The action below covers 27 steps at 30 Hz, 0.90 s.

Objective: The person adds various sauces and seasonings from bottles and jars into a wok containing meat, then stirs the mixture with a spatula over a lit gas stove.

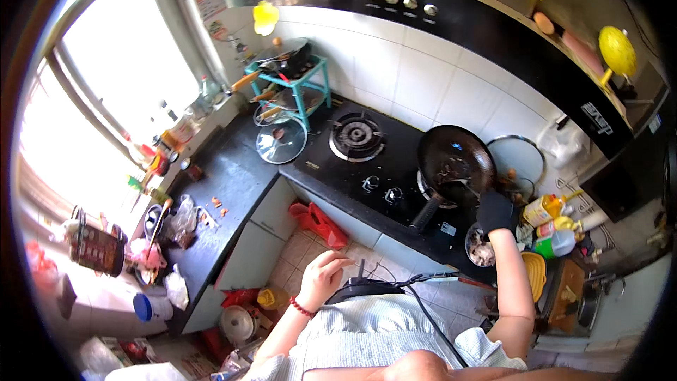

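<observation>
My right hand [495, 211] is covered by what looks like a black glove. It is at the right rim of a dark wok [455, 156], which sits tilted on the right burner with its black handle [426, 214] towards me. Whether the fingers grip the rim or a utensil is hidden. Brown residue and a dark shiny patch show inside the wok. Just below the glove stands a bowl of pale, raw-looking meat pieces [481, 252], partly behind my forearm. My left hand [323, 277], with a red bead bracelet [301, 307], hangs before my body, holding nothing, fingers loosely bent.
Left of the wok is a second gas burner [356, 136]. A glass lid [282, 140] leans by a turquoise rack [301, 87] of pans. Bottles [545, 210] crowd the right side. A black range hood [476, 47] overhangs the stove. A red bag [319, 225] lies below the counter.
</observation>
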Available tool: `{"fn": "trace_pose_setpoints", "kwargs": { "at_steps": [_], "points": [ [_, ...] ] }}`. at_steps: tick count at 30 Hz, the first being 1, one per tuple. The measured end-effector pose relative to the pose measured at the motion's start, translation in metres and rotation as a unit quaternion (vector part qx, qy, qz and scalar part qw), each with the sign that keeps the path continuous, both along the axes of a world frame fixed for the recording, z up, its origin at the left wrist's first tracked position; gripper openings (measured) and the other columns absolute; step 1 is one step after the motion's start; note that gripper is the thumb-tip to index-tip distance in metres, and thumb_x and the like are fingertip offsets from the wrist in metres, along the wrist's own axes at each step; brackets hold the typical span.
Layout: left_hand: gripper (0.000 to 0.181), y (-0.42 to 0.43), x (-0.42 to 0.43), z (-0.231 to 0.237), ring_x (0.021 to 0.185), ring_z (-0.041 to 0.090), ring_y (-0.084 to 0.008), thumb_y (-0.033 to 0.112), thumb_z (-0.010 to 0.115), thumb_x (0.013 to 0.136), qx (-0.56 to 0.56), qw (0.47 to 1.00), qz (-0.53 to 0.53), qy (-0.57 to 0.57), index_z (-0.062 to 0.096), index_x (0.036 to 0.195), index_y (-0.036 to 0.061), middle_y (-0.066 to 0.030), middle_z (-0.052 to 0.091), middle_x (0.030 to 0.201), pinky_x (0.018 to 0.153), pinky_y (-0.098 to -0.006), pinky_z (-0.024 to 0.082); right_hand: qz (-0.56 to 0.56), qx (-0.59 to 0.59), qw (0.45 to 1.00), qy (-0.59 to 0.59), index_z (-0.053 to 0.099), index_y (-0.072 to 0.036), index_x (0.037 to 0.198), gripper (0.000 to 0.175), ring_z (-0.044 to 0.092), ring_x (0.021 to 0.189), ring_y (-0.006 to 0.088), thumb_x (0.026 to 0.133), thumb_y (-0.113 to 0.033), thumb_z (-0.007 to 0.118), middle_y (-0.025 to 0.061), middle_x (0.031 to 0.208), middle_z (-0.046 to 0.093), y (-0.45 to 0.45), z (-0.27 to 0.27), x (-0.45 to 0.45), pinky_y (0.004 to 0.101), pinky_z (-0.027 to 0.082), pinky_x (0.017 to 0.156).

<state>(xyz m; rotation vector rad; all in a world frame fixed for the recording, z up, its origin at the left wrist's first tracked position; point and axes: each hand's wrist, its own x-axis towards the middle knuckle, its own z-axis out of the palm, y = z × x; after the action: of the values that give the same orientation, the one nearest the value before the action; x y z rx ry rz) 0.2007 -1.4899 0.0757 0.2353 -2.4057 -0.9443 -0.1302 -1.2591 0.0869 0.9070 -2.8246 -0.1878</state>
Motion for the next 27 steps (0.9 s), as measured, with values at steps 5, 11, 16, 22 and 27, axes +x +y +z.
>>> {"fn": "trace_pose_setpoints", "kwargs": {
  "at_steps": [5, 11, 16, 22, 27],
  "points": [
    [0.024, -0.003, 0.009, 0.002, 0.073, 0.056, -0.0224, -0.004, 0.051, 0.065, -0.017, 1.0, 0.012, 0.01, 0.063, 0.082, 0.0074, -0.0062, 0.056, 0.08, 0.064, -0.0306, 0.048, -0.071, -0.084, 0.989, -0.096, 0.055, -0.008, 0.094, 0.022, 0.055, 0.086, 0.0369, 0.075, -0.018, 0.049, 0.018, 0.093, 0.057, 0.008, -0.007, -0.016, 0.0451, 0.044, 0.074],
    [0.022, 0.005, 0.013, -0.006, 0.072, 0.057, -0.0212, -0.003, 0.052, 0.066, -0.012, 1.0, 0.019, 0.006, 0.062, 0.083, 0.0082, -0.0056, 0.055, 0.079, 0.062, -0.0297, 0.048, -0.109, -0.089, 0.988, -0.067, 0.056, -0.01, 0.099, 0.026, 0.057, 0.087, 0.0351, 0.076, -0.019, 0.047, 0.0195, 0.095, 0.058, 0.018, -0.03, -0.069, 0.0446, 0.045, 0.074],
    [0.026, 0.008, 0.014, 0.0, 0.071, 0.056, -0.0217, -0.006, 0.051, 0.065, -0.009, 0.999, 0.038, 0.021, 0.063, 0.084, 0.008, -0.0068, 0.056, 0.081, 0.061, -0.0299, 0.048, -0.089, -0.076, 0.992, -0.052, 0.055, -0.014, 0.103, 0.028, 0.056, 0.087, 0.0363, 0.077, -0.021, 0.046, 0.0208, 0.095, 0.057, -0.006, -0.055, -0.066, 0.0458, 0.045, 0.072],
    [0.026, 0.008, 0.021, 0.003, 0.069, 0.055, -0.0212, -0.006, 0.052, 0.064, -0.021, 0.996, 0.076, 0.033, 0.063, 0.083, 0.0073, -0.0064, 0.056, 0.079, 0.06, -0.0297, 0.047, -0.02, -0.099, 0.988, -0.121, 0.053, -0.017, 0.109, 0.035, 0.054, 0.087, 0.0384, 0.074, -0.019, 0.05, 0.021, 0.098, 0.055, 0.006, -0.023, -0.019, 0.0466, 0.044, 0.073],
    [0.025, 0.007, 0.022, 0.003, 0.07, 0.055, -0.0213, -0.005, 0.053, 0.063, -0.031, 0.996, 0.084, 0.024, 0.063, 0.083, 0.0066, -0.0065, 0.056, 0.079, 0.061, -0.0298, 0.047, 0.003, -0.117, 0.987, -0.11, 0.058, -0.015, 0.107, 0.034, 0.054, 0.091, 0.0336, 0.074, -0.016, 0.051, 0.0171, 0.096, 0.058, 0.034, 0.028, 0.005, 0.0413, 0.044, 0.076]
  ]
}}
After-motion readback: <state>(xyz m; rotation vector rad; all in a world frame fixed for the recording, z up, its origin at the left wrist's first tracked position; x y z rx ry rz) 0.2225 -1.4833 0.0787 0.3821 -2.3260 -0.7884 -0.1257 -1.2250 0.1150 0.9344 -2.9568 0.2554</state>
